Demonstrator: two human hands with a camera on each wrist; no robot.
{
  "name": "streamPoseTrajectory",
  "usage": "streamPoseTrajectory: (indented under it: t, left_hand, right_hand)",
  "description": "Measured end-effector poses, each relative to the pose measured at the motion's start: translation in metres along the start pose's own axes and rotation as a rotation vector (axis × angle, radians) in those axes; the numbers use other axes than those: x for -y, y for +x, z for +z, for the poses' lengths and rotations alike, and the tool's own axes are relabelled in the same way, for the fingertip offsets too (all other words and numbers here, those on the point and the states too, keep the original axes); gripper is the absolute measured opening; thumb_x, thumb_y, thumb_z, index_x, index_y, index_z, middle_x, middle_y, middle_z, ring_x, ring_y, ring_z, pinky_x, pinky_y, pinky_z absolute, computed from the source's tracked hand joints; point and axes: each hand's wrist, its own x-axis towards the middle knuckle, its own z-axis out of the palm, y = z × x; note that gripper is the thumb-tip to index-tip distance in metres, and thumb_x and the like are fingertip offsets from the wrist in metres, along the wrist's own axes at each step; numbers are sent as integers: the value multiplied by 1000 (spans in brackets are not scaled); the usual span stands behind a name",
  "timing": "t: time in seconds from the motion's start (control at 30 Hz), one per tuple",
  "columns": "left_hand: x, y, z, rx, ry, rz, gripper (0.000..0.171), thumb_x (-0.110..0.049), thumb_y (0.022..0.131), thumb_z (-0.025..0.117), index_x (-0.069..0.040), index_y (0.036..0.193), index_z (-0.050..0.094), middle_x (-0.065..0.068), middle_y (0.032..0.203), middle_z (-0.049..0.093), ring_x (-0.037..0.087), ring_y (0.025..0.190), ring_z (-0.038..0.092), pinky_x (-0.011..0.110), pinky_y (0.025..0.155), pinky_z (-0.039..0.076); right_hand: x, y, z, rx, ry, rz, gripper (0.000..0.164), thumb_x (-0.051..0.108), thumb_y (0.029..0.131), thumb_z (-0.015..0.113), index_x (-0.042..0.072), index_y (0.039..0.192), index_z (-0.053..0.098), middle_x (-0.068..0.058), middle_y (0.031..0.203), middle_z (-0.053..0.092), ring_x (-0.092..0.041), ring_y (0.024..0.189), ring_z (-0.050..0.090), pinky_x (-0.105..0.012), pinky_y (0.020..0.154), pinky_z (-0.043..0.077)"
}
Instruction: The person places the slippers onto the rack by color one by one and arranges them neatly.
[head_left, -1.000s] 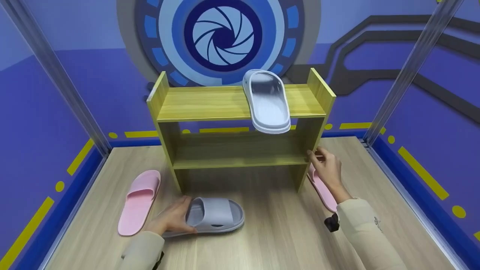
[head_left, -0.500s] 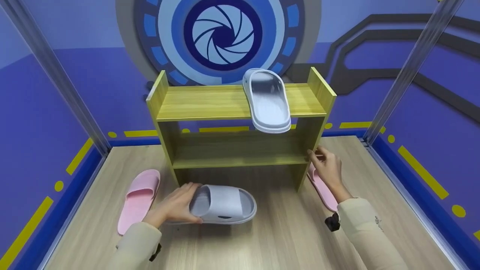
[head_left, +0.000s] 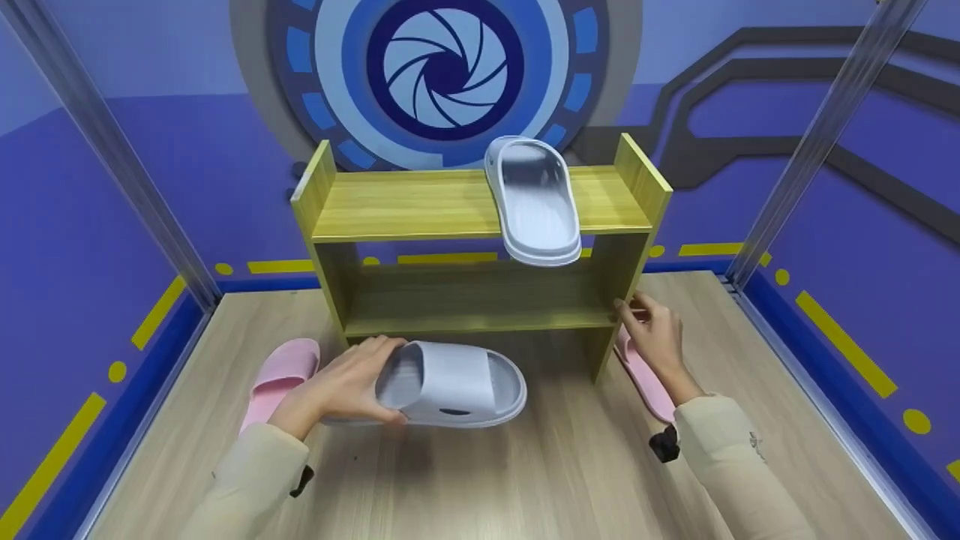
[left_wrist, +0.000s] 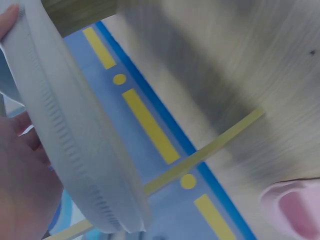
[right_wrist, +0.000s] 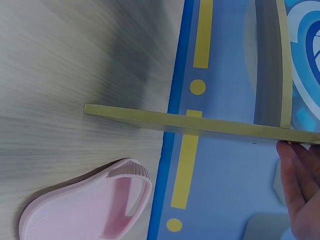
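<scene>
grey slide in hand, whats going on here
A person's left hand holds a grey slide clear of the wood-grain surface in front of the wooden shoe rack. The right hand touches the rack's right side. A second grey slide rests on the top shelf, jutting past its front edge. A pink slide lies left of the rack, a second pink slide right.

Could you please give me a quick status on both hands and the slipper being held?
Left hand gripping grey slipper, off the wooden surface. Right hand touching rack's right side panel. Possible obstacle: second grey slipper on top shelf, right of centre.
</scene>
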Motion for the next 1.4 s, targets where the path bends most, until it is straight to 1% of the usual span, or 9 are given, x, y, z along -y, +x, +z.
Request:
streamPoseTrajectory:
  t: [0.13,0.37,0.43,0.63,0.83,0.9,1.03,1.17,1.4]
  left_hand:
    - [-4,2,-11,-8,31,6,93,-54,58,72,-6,129,35,6,118,44,22,107,40,42,92,32]
    - [-7,3,-34,-56,39,63,91,-50,57,73,-4,127,37,6,110,46,20,98,42,40,84,37]
    - [-10,3,-42,-54,34,53,92,-51,57,73,-4,128,36,5,111,45,19,97,42,39,82,38]
    - [-18,0,-66,-24,12,-32,94,-55,59,71,-8,130,33,2,112,44,18,97,41,38,81,39]
    - [-23,-1,-88,-71,43,-5,93,-54,58,72,-4,128,36,8,113,45,22,100,43,41,83,37]
    - [-25,-2,-96,-79,55,-12,94,-54,58,72,-4,128,36,9,113,46,23,100,43,42,82,38]
    - [-30,-5,-110,-94,82,-44,95,-57,56,72,-5,127,37,7,110,47,21,93,45,40,76,41]
    - [-35,-5,-121,-111,79,-71,94,-59,57,71,-6,127,37,6,109,47,21,92,45,41,75,42]
    - [-44,-5,-136,-140,56,-119,97,-63,57,69,-8,129,35,8,112,46,23,97,43,45,76,41]
  right_hand:
    - [0,1,0,-1,3,-2,21,23,82,63,5,91,66,-13,82,65,-25,71,63,-41,63,49]
    - [0,1,0,-1,2,-11,21,23,82,63,4,91,66,-13,82,65,-25,70,63,-41,64,48]
    - [1,1,0,2,1,-11,21,23,82,63,4,92,66,-13,82,65,-24,70,63,-41,64,49]
    - [0,1,0,4,14,-13,22,22,82,63,2,92,65,-14,82,65,-26,70,63,-41,63,49]
    - [0,0,0,10,8,-2,25,22,83,62,1,95,65,-15,83,65,-26,71,63,-41,63,49]
    - [0,0,0,15,2,2,26,23,83,62,2,96,65,-14,83,65,-25,71,63,-41,63,49]
    - [1,-1,-1,26,7,12,26,24,83,61,3,97,65,-12,84,65,-23,71,63,-40,63,49]
    - [1,-2,-2,35,14,25,26,24,84,61,4,99,65,-10,85,65,-20,72,62,-38,63,49]
    - [1,-1,-1,31,6,25,25,24,83,61,3,98,65,-12,85,65,-22,73,62,-39,64,49]
